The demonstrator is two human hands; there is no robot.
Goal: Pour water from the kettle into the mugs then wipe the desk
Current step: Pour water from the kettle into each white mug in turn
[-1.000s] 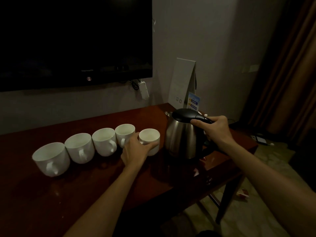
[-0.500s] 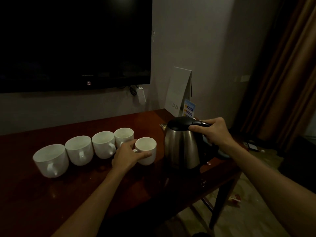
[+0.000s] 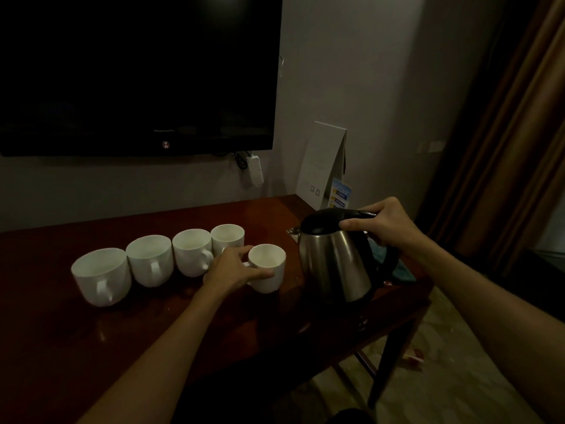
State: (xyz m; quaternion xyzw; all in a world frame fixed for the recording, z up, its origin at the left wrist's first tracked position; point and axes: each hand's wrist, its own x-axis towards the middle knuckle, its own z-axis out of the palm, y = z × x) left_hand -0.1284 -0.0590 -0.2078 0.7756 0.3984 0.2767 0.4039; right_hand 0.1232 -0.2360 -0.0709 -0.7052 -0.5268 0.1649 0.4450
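From my remote view, I am seeing two bare forearms entering the frame from the bottom, with no sleeves covering them up to the edge of the picture. The left hand and the right hand are showing no gloves, rings, watch or wristband. The dim room lighting is hiding finer detail such as nails.

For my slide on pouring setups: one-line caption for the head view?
Left hand grips the nearest mug while right hand holds the kettle by its handle.
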